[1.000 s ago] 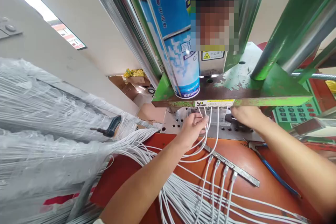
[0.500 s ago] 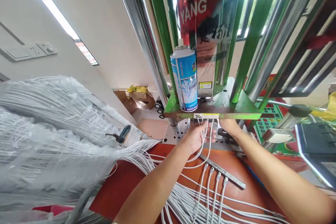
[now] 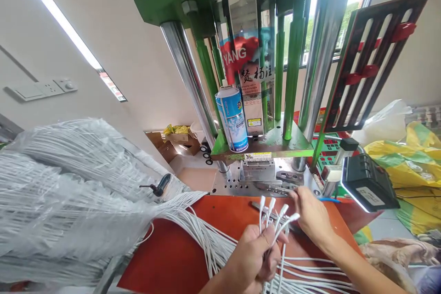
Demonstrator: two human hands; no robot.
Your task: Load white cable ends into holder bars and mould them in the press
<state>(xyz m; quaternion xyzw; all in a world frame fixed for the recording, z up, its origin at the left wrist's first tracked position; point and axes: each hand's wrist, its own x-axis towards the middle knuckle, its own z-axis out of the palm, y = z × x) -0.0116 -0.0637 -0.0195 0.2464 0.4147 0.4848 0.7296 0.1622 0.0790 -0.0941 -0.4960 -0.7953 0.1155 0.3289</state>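
My left hand (image 3: 253, 252) is closed around several white cables, low over the red work surface (image 3: 168, 248). Their white moulded ends (image 3: 283, 210) fan upward out of its fingers. Behind and partly under this hand lies a dark metal bar (image 3: 257, 205). To the right, my right hand (image 3: 312, 216) pinches the near end of a slim metal bar (image 3: 275, 188) at the front of the press's steel bed (image 3: 227, 186). A metal block (image 3: 257, 171) sits on that bed, with a dark plier-like tool (image 3: 289, 177) beside it.
The green press (image 3: 165, 4) rises behind on steel columns. A blue spray can (image 3: 232, 119) stands on its plate. Plastic-wrapped white cables (image 3: 76, 193) heap up at left, with loose cables (image 3: 196, 220) trailing across. A black lamp-like box (image 3: 368, 181) is at right.
Both hands have come out from under the press plate toward me. The left hand now holds the cable ends up above the red surface. My view has tilted and shifted.
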